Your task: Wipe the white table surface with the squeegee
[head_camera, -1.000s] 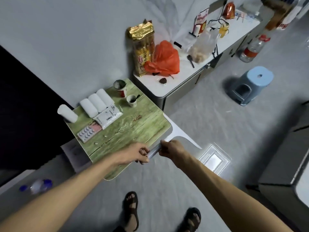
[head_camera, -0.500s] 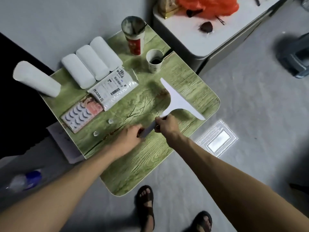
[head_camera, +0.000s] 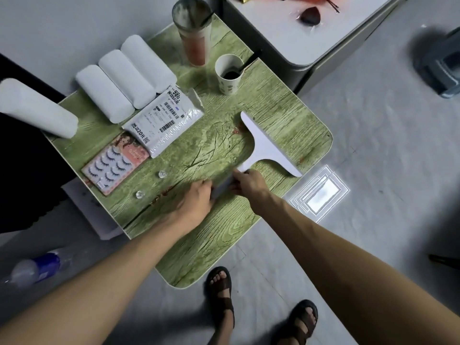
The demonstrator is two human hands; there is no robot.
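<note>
A white squeegee [head_camera: 267, 148] lies with its wide blade over the right part of a low table whose top has a green wood-grain pattern [head_camera: 224, 235]. Both hands hold its grey handle. My left hand [head_camera: 196, 197] grips the near end and my right hand [head_camera: 250, 181] grips just below the blade. Reddish stains [head_camera: 235, 130] show on the tabletop by the blade's far tip. A white table [head_camera: 286, 36] stands at the back right, apart from the squeegee.
On the green top stand a paper cup [head_camera: 228, 74], a tall tumbler [head_camera: 195, 33], three white rolls [head_camera: 124, 80], a mailer pouch [head_camera: 164, 120], a false-eyelash pack [head_camera: 114, 165] and two small clear beads [head_camera: 161, 174]. A bottle [head_camera: 37, 266] lies on the floor left, a stool [head_camera: 440, 61] stands far right, and my sandalled feet [head_camera: 221, 295] are below.
The view has closed in on the green table. The squeegee has moved from beyond the table's near edge onto the tabletop, both hands still holding its handle.
</note>
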